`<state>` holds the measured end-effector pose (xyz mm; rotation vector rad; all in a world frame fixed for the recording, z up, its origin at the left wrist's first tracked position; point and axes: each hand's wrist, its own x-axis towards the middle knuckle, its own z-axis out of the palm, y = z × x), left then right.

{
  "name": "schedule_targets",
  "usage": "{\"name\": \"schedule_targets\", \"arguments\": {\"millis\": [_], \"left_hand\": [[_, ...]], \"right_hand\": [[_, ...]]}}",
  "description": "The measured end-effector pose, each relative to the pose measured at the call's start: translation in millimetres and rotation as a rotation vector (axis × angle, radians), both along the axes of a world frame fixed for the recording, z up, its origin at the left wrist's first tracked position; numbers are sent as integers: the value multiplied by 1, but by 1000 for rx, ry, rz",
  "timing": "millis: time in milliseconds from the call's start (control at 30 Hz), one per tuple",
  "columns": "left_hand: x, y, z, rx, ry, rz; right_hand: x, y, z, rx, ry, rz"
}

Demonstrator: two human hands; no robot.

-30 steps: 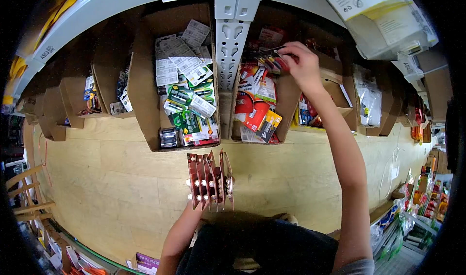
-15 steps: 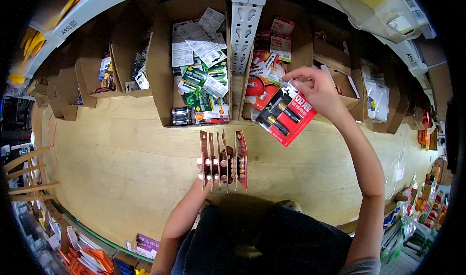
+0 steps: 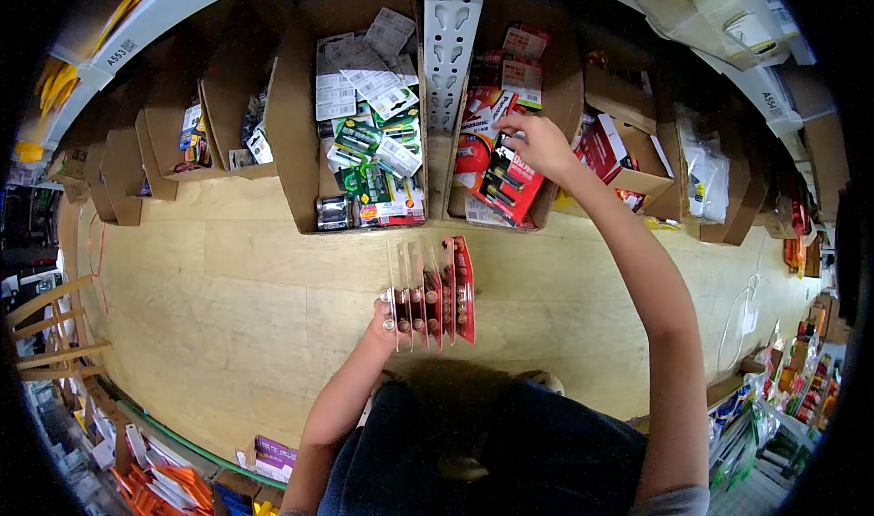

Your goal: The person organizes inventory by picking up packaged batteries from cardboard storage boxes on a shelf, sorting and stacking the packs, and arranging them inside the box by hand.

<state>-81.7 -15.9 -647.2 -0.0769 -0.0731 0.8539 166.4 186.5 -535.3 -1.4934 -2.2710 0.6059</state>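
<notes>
In my right hand (image 3: 539,144) is a red and black battery pack (image 3: 512,186), pinched at its upper edge and tilted over the front of a cardboard box. That right-hand box (image 3: 566,88) holds several red and white battery packs (image 3: 522,74). My left hand (image 3: 382,323) is closed around a stack of carded battery packs (image 3: 432,297), held on edge above the floor with the battery ends facing me. Part of the left hand's fingers is hidden behind the stack.
Left of the perforated metal post (image 3: 451,61) stands a cardboard box (image 3: 300,106) of green and white battery packs (image 3: 373,152). Further right sits a small open carton (image 3: 651,183). Pale wooden floor (image 3: 237,270) lies below; a wooden rack (image 3: 55,329) is at the left.
My right hand has moved up and left with the battery pack, from in front of the boxes to over the right-hand box. The stack in my left hand has shifted slightly right and up.
</notes>
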Motion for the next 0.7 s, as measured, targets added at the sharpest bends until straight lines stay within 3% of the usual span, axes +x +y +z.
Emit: {"name": "schedule_targets", "arguments": {"millis": [67, 100, 133, 200, 233, 267, 333, 400, 467, 533, 600, 700], "left_hand": [[-2, 1, 7, 52, 207, -8], [-3, 0, 7, 73, 299, 7], [-8, 1, 12, -69, 259, -93], [-4, 6, 15, -101, -110, -163], [-2, 7, 18, -104, -110, -162], [0, 7, 22, -58, 144, -128], [-1, 6, 19, -13, 397, -94], [-4, 5, 9, -67, 429, -180], [-1, 7, 21, -100, 443, -157], [-4, 6, 18, -108, 439, -166], [-5, 4, 7, -105, 432, -137], [-5, 3, 10, -115, 471, -99]], "right_hand": [[-3, 2, -4, -120, 144, -73], [-1, 2, -4, -109, 41, -63], [-1, 1, -4, -112, 41, -61], [-2, -2, -5, -226, -5, -114], [-2, -4, -8, -229, -5, -113], [-1, -7, -13, -216, 79, -122], [0, -13, -27, -203, 164, -132], [2, -19, -39, -437, 464, -244], [-3, -26, -33, -496, 499, -257], [-7, -28, -31, -751, 400, -285], [-13, -29, -39, -744, 331, -310], [-19, -27, -48, -285, 118, -227]]}}
